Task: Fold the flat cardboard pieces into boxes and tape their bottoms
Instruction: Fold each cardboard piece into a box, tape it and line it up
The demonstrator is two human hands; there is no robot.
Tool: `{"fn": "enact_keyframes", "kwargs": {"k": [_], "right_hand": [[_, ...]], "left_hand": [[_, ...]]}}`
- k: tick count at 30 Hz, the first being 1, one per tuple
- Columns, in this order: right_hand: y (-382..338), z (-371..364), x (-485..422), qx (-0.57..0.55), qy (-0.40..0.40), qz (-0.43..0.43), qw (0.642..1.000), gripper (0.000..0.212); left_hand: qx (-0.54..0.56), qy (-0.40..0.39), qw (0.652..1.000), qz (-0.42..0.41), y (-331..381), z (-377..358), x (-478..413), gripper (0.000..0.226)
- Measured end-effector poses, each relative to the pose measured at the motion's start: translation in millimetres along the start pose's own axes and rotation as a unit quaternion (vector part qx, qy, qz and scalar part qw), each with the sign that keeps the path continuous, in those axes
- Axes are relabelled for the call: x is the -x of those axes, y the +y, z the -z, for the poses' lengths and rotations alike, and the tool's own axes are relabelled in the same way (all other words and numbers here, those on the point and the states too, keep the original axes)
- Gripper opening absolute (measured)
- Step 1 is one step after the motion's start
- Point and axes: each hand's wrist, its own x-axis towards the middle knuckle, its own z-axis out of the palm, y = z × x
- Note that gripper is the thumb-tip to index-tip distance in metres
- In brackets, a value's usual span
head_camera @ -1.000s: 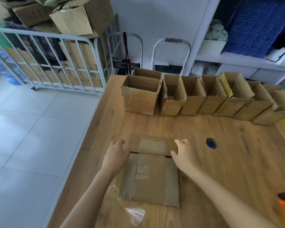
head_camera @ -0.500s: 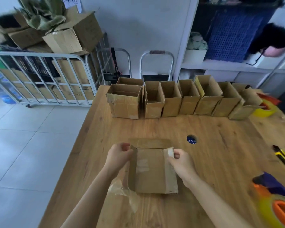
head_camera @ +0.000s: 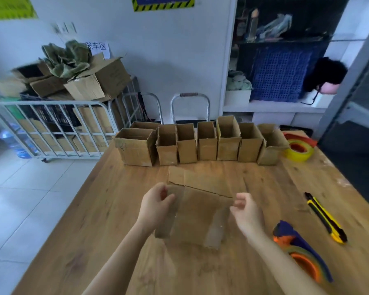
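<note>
A flat cardboard piece [head_camera: 197, 211] with strips of clear tape on it is lifted off the wooden table [head_camera: 107, 241], tilted up toward me and blurred. My left hand [head_camera: 157, 204] grips its left edge. My right hand [head_camera: 244, 209] pinches its right edge with curled fingers. A row of several folded open boxes [head_camera: 207, 143] stands along the far side of the table. A tape dispenser [head_camera: 300, 252] with an orange core lies near my right forearm.
A yellow utility knife [head_camera: 325, 218] lies at the right. A yellow tape roll [head_camera: 299, 149] sits at the far right of the box row. The table's left edge drops to a tiled floor. A metal cart with cardboard stands far left.
The cardboard piece went from lying flat under my hands to being gripped by both side edges and raised off the table. The camera tilted up.
</note>
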Motion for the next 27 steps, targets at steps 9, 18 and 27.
{"fn": "enact_keyframes", "kwargs": {"k": [9,18,27], "right_hand": [[-47.1,37.7,16.9,0.308,-0.09,0.453,0.831,0.068],[-45.9,37.0,3.9,0.32,-0.089,0.479,0.813,0.022],[-33.5,31.5,-7.4,0.304,-0.053,0.46,0.832,0.011]], "left_hand": [[-0.149,0.041,0.971,-0.18,31.6,-35.5,40.5,0.013],[-0.203,-0.006,0.943,-0.262,53.3,-18.7,32.7,0.014],[-0.419,-0.068,0.892,-0.157,21.7,15.0,4.3,0.038]]}}
